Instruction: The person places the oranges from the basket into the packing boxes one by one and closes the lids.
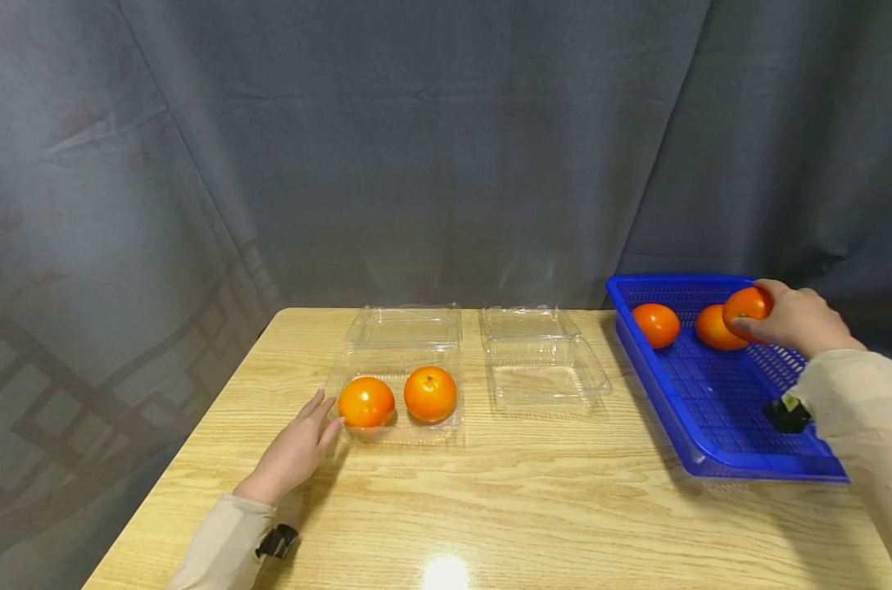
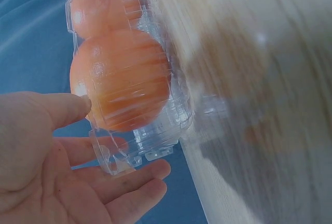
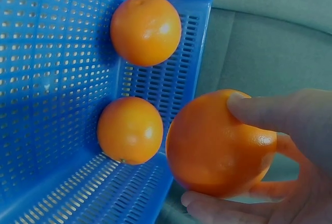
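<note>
My right hand (image 1: 803,319) grips an orange (image 3: 223,143) with thumb and fingers, at the upper right of a blue basket (image 1: 655,406). In the right wrist view, two more oranges lie inside: one orange (image 3: 146,30) higher in the picture, another orange (image 3: 130,130) beside the held one. At the left, my left hand (image 1: 291,451) touches the near left corner of a clear plastic container (image 1: 423,434), its fingers loosely extended. Inside that container sit a left orange (image 1: 367,402) and a right orange (image 1: 431,394). The thumb (image 2: 70,111) lies by the left orange.
A second clear container (image 1: 541,381), lid folded back, stands between the filled container and the basket. All rest on a light wooden table (image 1: 504,508). A dark grey curtain (image 1: 431,164) hangs behind the table's far edge.
</note>
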Motion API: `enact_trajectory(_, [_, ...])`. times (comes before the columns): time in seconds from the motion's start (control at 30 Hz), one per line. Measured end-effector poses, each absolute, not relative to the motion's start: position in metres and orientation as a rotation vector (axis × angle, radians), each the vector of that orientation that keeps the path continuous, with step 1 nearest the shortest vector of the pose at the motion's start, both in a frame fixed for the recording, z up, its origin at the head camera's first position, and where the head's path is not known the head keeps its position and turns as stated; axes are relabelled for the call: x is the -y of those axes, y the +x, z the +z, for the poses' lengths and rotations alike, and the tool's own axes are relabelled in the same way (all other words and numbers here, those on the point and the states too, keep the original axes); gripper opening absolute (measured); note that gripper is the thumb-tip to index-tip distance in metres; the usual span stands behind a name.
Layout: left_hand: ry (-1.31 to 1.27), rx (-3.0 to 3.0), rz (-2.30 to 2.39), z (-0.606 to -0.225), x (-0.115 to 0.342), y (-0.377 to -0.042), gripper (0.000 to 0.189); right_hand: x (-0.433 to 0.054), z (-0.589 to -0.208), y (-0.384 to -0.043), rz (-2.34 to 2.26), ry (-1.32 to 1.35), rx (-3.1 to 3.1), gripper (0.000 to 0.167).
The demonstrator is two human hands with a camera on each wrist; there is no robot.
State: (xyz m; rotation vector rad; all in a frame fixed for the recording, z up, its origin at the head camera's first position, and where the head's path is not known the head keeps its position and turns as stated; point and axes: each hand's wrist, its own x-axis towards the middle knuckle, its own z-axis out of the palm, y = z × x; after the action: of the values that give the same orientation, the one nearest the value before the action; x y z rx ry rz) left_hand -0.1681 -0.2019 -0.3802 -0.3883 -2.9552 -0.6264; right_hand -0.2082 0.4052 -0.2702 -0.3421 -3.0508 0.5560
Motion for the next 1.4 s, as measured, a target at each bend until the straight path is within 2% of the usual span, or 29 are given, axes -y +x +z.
enact_trajectory(0.23, [-0.388, 2.954, -0.623, -0.380, 0.202, -0.169, 0.050, -0.405, -0.269, -0.211, 0.511, -0.276, 3.057, 0.097])
enact_trajectory(0.67, [-0.390, 2.974, -0.614, -0.379, 0.202, -0.167, 0.050, -0.391, -0.263, -0.207, 0.452, -0.227, 3.054, 0.086])
enact_trajectory(1.4, [-0.393, 2.945, -0.622, -0.381, 0.202, -0.168, 0.050, -0.382, -0.258, -0.206, 0.452, -0.200, 3.064, 0.089])
